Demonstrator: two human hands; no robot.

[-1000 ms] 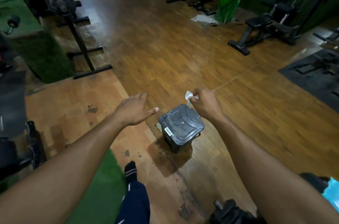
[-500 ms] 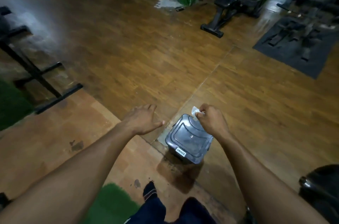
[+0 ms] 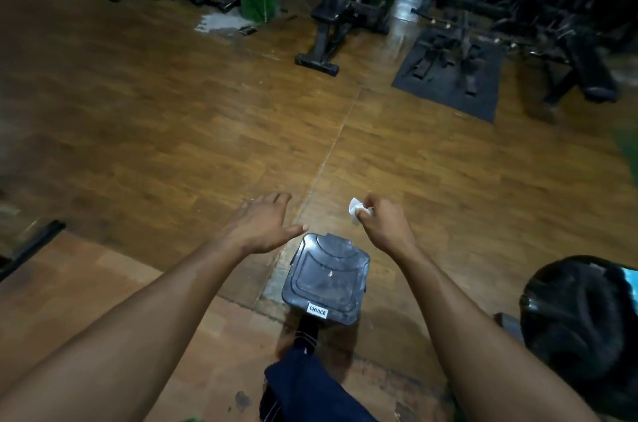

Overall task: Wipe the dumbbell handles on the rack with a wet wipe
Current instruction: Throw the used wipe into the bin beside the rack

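The right hand (image 3: pixel 383 223) pinches a wipe (image 3: pixel 355 208) above the bin (image 3: pixel 326 278) (lid down), the left hand (image 3: pixel 266 223) spread flat.

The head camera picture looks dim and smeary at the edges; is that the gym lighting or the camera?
Probably both. In the head view, the room is dim with pale glare on the wood floor. The gym machines at top right are smeared by blur, while the bin and the wipe in the right hand stay fairly sharp. Wide-angle stretch enlarges the forearms.
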